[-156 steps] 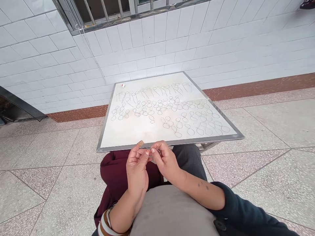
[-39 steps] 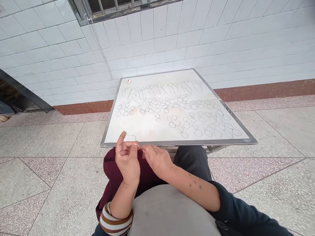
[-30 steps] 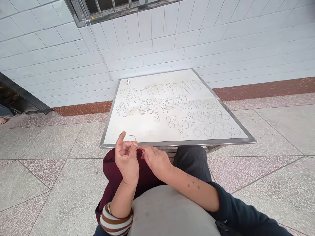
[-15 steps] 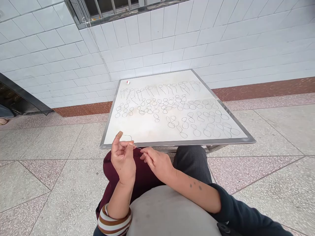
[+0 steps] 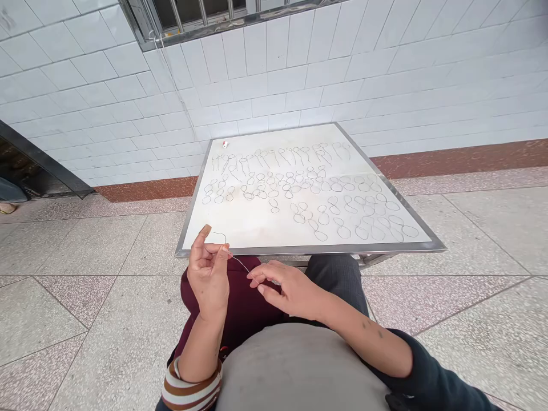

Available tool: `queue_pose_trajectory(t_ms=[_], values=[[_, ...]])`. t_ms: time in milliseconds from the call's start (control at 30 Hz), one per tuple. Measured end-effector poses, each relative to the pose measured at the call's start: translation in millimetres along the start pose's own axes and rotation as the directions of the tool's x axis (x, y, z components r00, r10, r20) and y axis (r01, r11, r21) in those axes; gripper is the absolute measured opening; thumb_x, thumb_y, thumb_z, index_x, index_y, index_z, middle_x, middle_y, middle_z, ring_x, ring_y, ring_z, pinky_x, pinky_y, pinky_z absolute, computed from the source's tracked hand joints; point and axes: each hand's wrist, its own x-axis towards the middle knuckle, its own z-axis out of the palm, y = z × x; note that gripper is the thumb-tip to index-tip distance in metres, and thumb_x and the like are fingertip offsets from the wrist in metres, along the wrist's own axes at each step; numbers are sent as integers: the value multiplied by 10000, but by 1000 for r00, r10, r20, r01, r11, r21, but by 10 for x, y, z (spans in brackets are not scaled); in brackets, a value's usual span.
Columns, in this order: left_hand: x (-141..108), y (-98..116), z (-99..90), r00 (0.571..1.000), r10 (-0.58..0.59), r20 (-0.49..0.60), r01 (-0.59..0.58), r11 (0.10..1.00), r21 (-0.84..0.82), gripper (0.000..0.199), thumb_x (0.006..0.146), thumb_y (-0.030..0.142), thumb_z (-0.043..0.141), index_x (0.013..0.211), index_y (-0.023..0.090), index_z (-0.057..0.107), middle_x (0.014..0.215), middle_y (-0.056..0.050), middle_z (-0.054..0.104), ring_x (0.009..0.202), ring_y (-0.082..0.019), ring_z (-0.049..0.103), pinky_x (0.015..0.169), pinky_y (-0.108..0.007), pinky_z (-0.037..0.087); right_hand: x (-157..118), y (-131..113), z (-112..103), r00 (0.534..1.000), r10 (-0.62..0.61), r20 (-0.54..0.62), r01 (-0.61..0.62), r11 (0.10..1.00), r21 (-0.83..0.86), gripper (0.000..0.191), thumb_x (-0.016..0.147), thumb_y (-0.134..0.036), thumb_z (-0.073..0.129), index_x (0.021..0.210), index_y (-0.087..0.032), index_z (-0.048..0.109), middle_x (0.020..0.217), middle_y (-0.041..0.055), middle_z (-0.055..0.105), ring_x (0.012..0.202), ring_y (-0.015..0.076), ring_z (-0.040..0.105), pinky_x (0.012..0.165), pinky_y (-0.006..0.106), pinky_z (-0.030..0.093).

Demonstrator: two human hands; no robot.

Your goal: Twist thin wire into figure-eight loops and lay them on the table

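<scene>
A thin wire (image 5: 242, 264) runs between my two hands above the near edge of the table. My left hand (image 5: 209, 279) pinches it between thumb and fingers, and a bent length curves up past the thumb towards the raised, tape-wrapped fingertip. My right hand (image 5: 291, 288) has its fingertips loosely closed around the lower right end of the wire. On the white tabletop (image 5: 244, 225) beyond lie many thin wires shaped into figure-eight loops (image 5: 321, 214), and a back row of single loops with tails (image 5: 295, 155).
The table's grey metal rim (image 5: 308, 249) stands just past my knees. A small red-and-white object (image 5: 225, 144) sits at its far left corner. Behind rises a white tiled wall (image 5: 274, 80) with a barred window (image 5: 201, 14). Part of another person's foot (image 5: 7, 209) shows at the far left.
My right hand has moved down and right along the wire, so a longer stretch shows between the hands. My left hand has shifted slightly left, still pinching it.
</scene>
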Motion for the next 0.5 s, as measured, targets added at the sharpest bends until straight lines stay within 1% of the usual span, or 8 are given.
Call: queue_pose_trajectory(t_ms=[33,67,133,200,267,333,433,500], values=[[-5,9,-4,1000,-3,12,2,1000,15,514,779,196,660,1279,243,551,718,41,602,661,-105,608,769,-259,498,13,-23,-36,998,15,61,-18,999,38,278,868,-178,518,1128,-250,585,1002,18,706,939,167,618,780,302,522],[-11,17,-8,1000,-7,26,6,1000,26,518,780,199,662,1283,240,548,714,41,605,663,-106,607,770,-256,494,30,-34,-56,996,45,78,-50,996,70,284,869,-193,521,1140,-252,582,1016,21,705,922,161,625,776,298,521],[-26,26,-10,998,-16,57,14,999,33,519,781,206,665,1285,236,545,708,40,607,663,-107,606,757,-248,489,77,-22,-43,991,131,7,-131,984,123,247,904,-252,496,1132,-251,590,1015,27,707,894,152,640,781,300,516],[-47,21,0,996,-21,91,19,1000,24,520,788,212,664,1291,242,537,708,39,603,662,-108,604,743,-244,489,136,13,27,977,203,-70,-185,962,199,214,923,-313,487,1084,-247,611,960,20,718,852,144,655,767,292,512],[-69,-2,22,991,-23,130,22,1000,10,525,794,216,663,1299,248,527,711,37,595,663,-107,596,736,-241,490,195,48,118,969,226,-102,-189,939,286,178,909,-328,515,1009,-235,630,861,4,723,774,131,659,725,264,508],[-87,-38,46,986,-39,163,39,999,3,531,797,222,665,1306,254,517,736,31,595,662,-103,590,723,-237,491,238,68,195,962,236,-136,-179,924,337,140,895,-311,531,925,-225,637,767,-15,709,669,110,635,660,232,490],[-95,-87,64,974,-80,212,83,997,-7,550,804,243,664,1326,270,492,786,20,605,646,-97,587,697,-234,494,253,76,251,943,263,-206,-184,924,336,113,872,-290,547,847,-218,632,706,-29,689,595,96,588,584,204,443],[-94,-102,62,965,-92,247,102,994,-27,575,802,254,669,1342,274,473,810,11,617,677,-105,598,716,-244,500,239,80,253,936,272,-223,-187,922,339,111,865,-288,545,835,-217,624,699,-31,683,572,92,565,553,197,420]])
